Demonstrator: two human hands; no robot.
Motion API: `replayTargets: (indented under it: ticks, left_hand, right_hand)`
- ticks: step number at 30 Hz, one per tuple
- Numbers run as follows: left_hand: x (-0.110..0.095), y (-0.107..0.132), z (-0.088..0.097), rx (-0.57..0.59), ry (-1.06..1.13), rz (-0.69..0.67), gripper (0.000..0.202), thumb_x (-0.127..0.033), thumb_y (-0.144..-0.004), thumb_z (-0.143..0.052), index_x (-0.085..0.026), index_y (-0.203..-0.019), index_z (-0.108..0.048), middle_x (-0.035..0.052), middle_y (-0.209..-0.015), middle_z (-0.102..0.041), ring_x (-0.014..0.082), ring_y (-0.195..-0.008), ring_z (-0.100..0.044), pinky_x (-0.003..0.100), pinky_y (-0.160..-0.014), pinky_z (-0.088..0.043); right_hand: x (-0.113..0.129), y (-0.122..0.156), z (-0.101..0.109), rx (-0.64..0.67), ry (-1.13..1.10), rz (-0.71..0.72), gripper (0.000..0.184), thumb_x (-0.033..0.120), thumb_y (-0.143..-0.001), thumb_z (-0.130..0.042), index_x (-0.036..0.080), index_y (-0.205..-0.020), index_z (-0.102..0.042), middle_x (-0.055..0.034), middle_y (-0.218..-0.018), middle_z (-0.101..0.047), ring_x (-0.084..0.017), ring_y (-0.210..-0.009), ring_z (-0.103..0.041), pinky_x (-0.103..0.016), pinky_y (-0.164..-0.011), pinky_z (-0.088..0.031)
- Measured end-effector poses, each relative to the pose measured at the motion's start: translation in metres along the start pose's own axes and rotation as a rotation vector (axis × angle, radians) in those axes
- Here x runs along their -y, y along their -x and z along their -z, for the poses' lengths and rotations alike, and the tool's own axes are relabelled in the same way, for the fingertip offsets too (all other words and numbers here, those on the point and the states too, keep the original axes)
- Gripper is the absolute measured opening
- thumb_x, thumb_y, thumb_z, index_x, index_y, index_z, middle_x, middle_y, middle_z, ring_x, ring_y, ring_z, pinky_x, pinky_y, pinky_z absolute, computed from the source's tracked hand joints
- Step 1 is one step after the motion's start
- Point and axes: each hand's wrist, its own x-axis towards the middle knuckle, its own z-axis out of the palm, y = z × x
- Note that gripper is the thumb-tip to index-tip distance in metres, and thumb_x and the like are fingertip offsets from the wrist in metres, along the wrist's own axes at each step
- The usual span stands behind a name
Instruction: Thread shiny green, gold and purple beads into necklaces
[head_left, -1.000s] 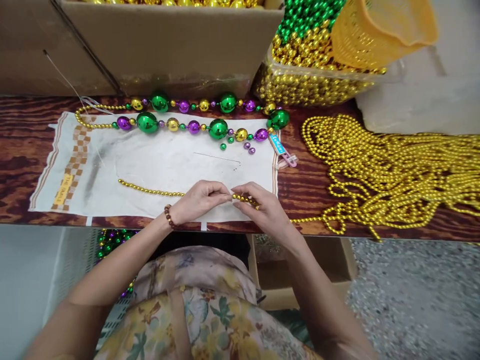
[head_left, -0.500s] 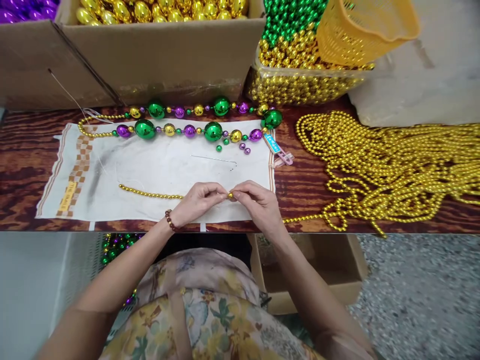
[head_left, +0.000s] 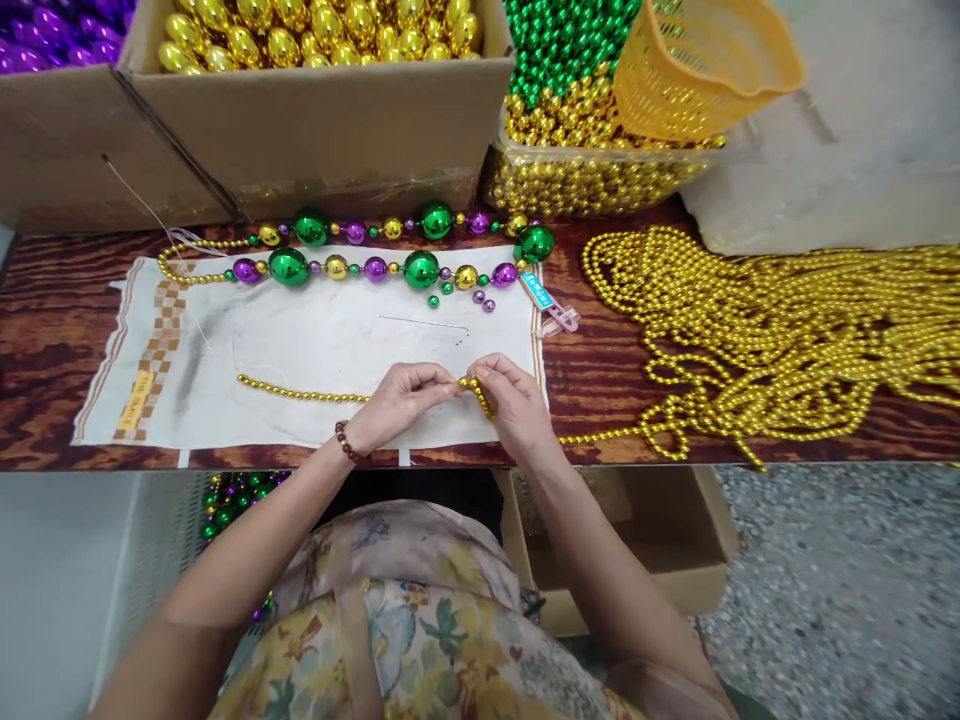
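Observation:
A gold bead strand [head_left: 304, 395] lies across the white towel [head_left: 330, 345] and passes under my left hand [head_left: 409, 398]. Thumb and forefinger of that hand pinch the strand. Close beside it, my right hand [head_left: 510, 400] is closed on the same strand, and a short run of gold beads shows along its fingers. From behind the right hand, gold beads lead to the heap of gold bead strands [head_left: 765, 350]. Behind the hands lies a necklace of green, purple and gold beads [head_left: 375, 268]. A thin needle [head_left: 424, 322] and a few loose green and purple beads [head_left: 484, 302] rest on the towel.
Along the back stand a cardboard box [head_left: 322, 135] of large gold beads, another with purple ones, and a clear bin [head_left: 592, 180] of green and gold beads. A yellow basket [head_left: 697, 100] sits on the bin. Below the table edge is an open cardboard box [head_left: 630, 600].
More gold beads now show between my fingertips and bend down along my right hand. The hands stay nearly in place, and the whole view has shifted slightly.

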Motion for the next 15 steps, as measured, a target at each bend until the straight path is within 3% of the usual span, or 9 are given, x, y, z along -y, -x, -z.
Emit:
replayTargets:
  ticks: [4, 6, 8, 11, 15]
  left_hand:
    - [0.002, -0.001, 0.004, -0.028, 0.006, 0.028, 0.026, -0.04, -0.081, -0.068, -0.013, -0.08, -0.07, -0.0036, -0.055, -0.051, 0.009, -0.056, -0.045, 0.022, -0.056, -0.035]
    - [0.004, -0.003, 0.004, -0.032, -0.001, 0.036, 0.024, -0.037, -0.081, -0.068, -0.013, -0.08, -0.07, -0.0042, -0.055, -0.05, 0.0085, -0.056, -0.045, 0.022, -0.056, -0.036]
    - [0.006, -0.005, 0.003, -0.041, 0.0, 0.031, 0.023, -0.035, -0.082, -0.067, -0.013, -0.08, -0.069, -0.004, -0.057, -0.052, 0.0081, -0.056, -0.044, 0.022, -0.058, -0.036]
    - [0.004, -0.006, 0.003, -0.023, -0.004, 0.02, 0.026, -0.037, -0.086, -0.063, -0.013, -0.079, -0.067, -0.0042, -0.059, -0.051, 0.0072, -0.055, -0.041, 0.022, -0.057, -0.033]
    - [-0.008, 0.001, 0.023, 0.18, -0.152, 0.054, 0.03, -0.04, -0.089, -0.061, -0.012, -0.078, -0.068, -0.0033, -0.058, -0.051, 0.0076, -0.057, -0.044, 0.022, -0.057, -0.034]
  right_hand:
    - [0.003, -0.004, 0.011, -0.056, 0.031, 0.116, 0.027, 0.049, -0.091, -0.057, 0.023, -0.085, -0.056, -0.0014, -0.087, -0.064, -0.016, -0.075, -0.068, -0.034, -0.084, -0.054]
    - [0.009, -0.004, 0.014, 0.038, 0.135, 0.176, 0.027, 0.05, -0.093, -0.059, 0.023, -0.099, -0.06, -0.0052, -0.106, -0.067, -0.019, -0.09, -0.071, -0.036, -0.092, -0.053]
    - [0.016, -0.003, 0.013, 0.219, 0.297, 0.264, 0.033, 0.051, -0.093, -0.061, 0.024, -0.112, -0.063, -0.0077, -0.116, -0.068, -0.022, -0.104, -0.069, -0.038, -0.096, -0.053]
    - [0.027, -0.003, 0.01, 0.378, 0.558, 0.433, 0.03, 0.048, -0.097, -0.059, 0.024, -0.111, -0.07, -0.0074, -0.101, -0.073, -0.024, -0.097, -0.07, -0.037, -0.086, -0.055]
    - [0.043, -0.009, 0.025, 0.398, 0.774, 0.662, 0.023, 0.041, -0.1, -0.056, 0.027, -0.093, -0.074, -0.0056, -0.081, -0.071, -0.02, -0.07, -0.068, -0.033, -0.064, -0.051]
